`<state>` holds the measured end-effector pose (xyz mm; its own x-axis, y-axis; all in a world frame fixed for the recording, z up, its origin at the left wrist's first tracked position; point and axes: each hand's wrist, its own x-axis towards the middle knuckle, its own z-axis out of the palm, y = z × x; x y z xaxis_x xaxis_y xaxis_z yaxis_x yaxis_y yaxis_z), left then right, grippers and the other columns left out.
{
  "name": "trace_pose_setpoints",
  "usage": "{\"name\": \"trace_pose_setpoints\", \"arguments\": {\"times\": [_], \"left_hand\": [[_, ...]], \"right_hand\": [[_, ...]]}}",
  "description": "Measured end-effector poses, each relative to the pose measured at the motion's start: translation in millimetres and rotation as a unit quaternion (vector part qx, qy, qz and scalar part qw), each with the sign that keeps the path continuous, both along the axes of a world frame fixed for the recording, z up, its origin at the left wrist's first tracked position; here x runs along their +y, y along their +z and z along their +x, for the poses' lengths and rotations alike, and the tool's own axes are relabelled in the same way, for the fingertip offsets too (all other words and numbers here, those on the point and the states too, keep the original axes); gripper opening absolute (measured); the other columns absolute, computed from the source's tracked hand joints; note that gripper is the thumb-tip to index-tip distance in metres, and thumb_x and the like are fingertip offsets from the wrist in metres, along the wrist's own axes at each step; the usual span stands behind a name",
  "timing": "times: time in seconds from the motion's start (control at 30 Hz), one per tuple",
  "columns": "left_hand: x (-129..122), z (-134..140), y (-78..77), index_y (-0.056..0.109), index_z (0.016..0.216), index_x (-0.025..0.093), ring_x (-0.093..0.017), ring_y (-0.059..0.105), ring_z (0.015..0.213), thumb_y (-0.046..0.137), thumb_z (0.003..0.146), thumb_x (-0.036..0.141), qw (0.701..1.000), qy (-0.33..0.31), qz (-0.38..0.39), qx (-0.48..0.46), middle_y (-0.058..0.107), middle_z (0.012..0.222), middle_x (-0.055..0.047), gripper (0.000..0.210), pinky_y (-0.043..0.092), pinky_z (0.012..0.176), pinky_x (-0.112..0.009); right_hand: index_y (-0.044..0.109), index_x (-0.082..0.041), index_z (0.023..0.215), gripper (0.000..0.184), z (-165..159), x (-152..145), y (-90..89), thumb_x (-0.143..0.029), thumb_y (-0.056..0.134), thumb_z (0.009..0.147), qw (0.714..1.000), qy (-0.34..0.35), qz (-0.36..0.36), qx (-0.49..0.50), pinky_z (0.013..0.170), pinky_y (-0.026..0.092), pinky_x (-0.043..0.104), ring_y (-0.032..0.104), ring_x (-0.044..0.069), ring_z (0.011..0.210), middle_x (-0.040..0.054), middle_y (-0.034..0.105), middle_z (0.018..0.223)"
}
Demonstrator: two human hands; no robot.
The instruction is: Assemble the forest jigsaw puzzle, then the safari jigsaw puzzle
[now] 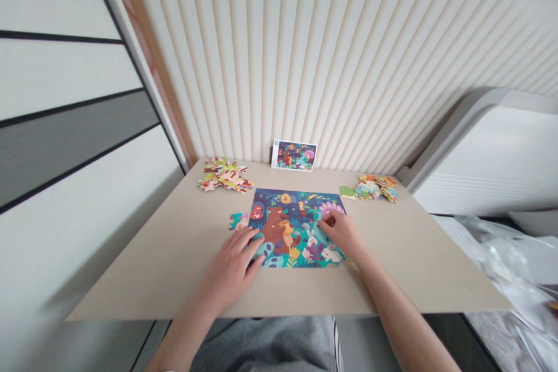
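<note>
A colourful jigsaw puzzle [276, 218] with a brown bear, white rabbits and plants lies flat in the middle of the table. My left hand [235, 258] rests with its fingers spread over the puzzle's lower left edge. Above the right part of the picture, my right hand [342, 229] has its thumb and fingers pinched together. Anything between those fingertips is hidden or too small to name. A few loose puzzle pieces [238, 221] lie beside the left edge, just beyond my left fingers.
A picture card or box [294, 155] with the same scene stands against the pleated wall. One pile of puzzle pieces [224, 176] sits at the back left of the beige table [174, 267], another pile [375, 188] at the back right. Clear plastic [505, 261] lies beyond the table's right edge.
</note>
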<state>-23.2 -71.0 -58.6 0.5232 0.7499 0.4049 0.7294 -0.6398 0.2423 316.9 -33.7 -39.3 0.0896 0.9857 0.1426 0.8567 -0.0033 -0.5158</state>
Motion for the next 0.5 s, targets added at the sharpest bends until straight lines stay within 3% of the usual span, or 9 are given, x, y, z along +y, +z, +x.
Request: {"name": "trace_pose_setpoints", "arguments": {"times": [0.1, 0.2, 0.27, 0.37, 0.5], "left_hand": [[0.4, -0.4, -1.5, 0.064, 0.131, 0.024, -0.03, 0.051, 0.133, 0.053, 0.099, 0.036, 1.0, 0.0, 0.003, -0.003, 0.058, 0.139, -0.009, 0.036, 0.045, 0.113, -0.051], [0.5, -0.6, -1.8, 0.064, 0.131, 0.024, -0.03, 0.05, 0.134, 0.053, 0.099, 0.036, 1.0, 0.003, 0.003, 0.0, 0.058, 0.14, -0.009, 0.036, 0.044, 0.113, -0.051], [0.6, -0.7, -1.6, 0.063, 0.131, 0.024, -0.031, 0.049, 0.136, 0.053, 0.099, 0.036, 1.0, 0.004, 0.002, 0.003, 0.058, 0.14, -0.009, 0.036, 0.044, 0.114, -0.051], [1.0, -1.3, -1.9, 0.064, 0.131, 0.024, -0.031, 0.048, 0.137, 0.053, 0.099, 0.036, 1.0, 0.002, 0.001, 0.005, 0.058, 0.14, -0.009, 0.036, 0.043, 0.114, -0.051], [0.8, -1.0, -3.0, 0.063, 0.131, 0.024, -0.031, 0.049, 0.136, 0.053, 0.099, 0.036, 1.0, 0.002, 0.008, 0.01, 0.057, 0.14, -0.01, 0.036, 0.044, 0.114, -0.052]], "right_hand": [[0.071, -0.021, 0.093, 0.017, 2.2, -1.6, -3.6, -0.035, 0.066, 0.085, 0.998, 0.02, 0.042, -0.049, 0.073, 0.047, 0.029, 0.064, 0.02, 0.082, 0.0036, 0.07, 0.087], [0.072, -0.025, 0.113, 0.024, -0.1, -6.2, -2.4, -0.03, 0.06, 0.093, 0.986, 0.09, 0.096, -0.101, 0.091, 0.047, 0.033, 0.062, 0.021, 0.1, 0.0072, 0.068, 0.109], [0.074, -0.028, 0.113, 0.026, -4.3, -10.1, 0.6, -0.026, 0.054, 0.098, 0.975, 0.132, 0.105, -0.142, 0.097, 0.045, 0.034, 0.061, 0.022, 0.107, 0.0075, 0.068, 0.116], [0.076, -0.027, 0.11, 0.028, -11.5, -15.0, 5.5, -0.023, 0.051, 0.1, 0.966, 0.144, 0.095, -0.19, 0.098, 0.043, 0.036, 0.06, 0.023, 0.111, 0.0074, 0.07, 0.115], [0.074, -0.026, 0.114, 0.029, -13.4, -18.1, 9.0, -0.021, 0.05, 0.099, 0.968, 0.154, 0.091, -0.177, 0.102, 0.04, 0.037, 0.061, 0.023, 0.113, 0.0076, 0.072, 0.116]]}}
